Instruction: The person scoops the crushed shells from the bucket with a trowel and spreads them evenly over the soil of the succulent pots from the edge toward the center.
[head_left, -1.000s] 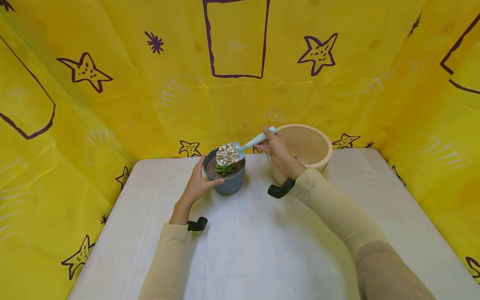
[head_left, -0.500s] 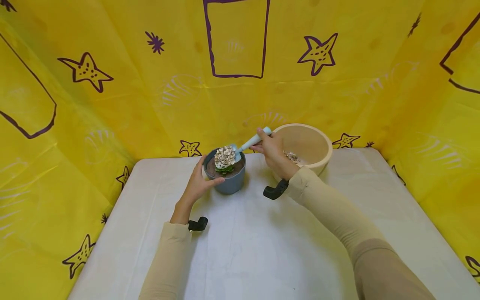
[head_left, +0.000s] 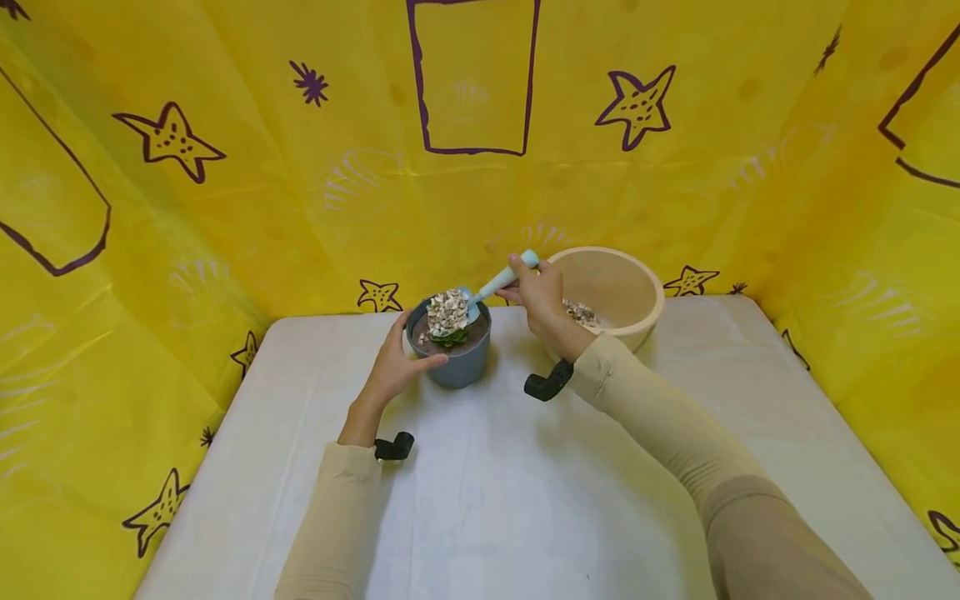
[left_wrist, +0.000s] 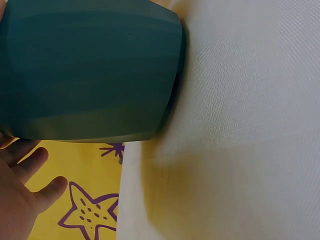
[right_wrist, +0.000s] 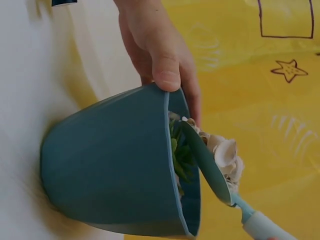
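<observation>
My left hand [head_left: 392,367] holds a blue-grey flower pot [head_left: 459,373] at its left side, thumb at the near rim. In the right wrist view that thumb presses the pot's rim, and the other fingers pass behind. Dark soil fills the pot around a small green succulent [head_left: 450,338]. My right hand [head_left: 543,298] grips the pale blue handle of a small trowel [head_left: 497,284]. Its blade, tilted over the pot, carries a heap of crushed shells [head_left: 447,312]; a larger white shell [right_wrist: 227,152] shows in the right wrist view. Some pieces lie on the soil at the left.
Right of the pot, partly behind my right hand, stands a large beige planter [head_left: 633,287] with more shell pieces [head_left: 581,314] inside. Both stand near the back edge of a white-covered table [head_left: 480,500]. Yellow cloth [head_left: 300,200] with drawn starfish hangs around it.
My right hand has moved slightly left with the trowel, which has tipped further over the pot. A few shell pieces have dropped onto the soil. The left hand stays on the pot.
</observation>
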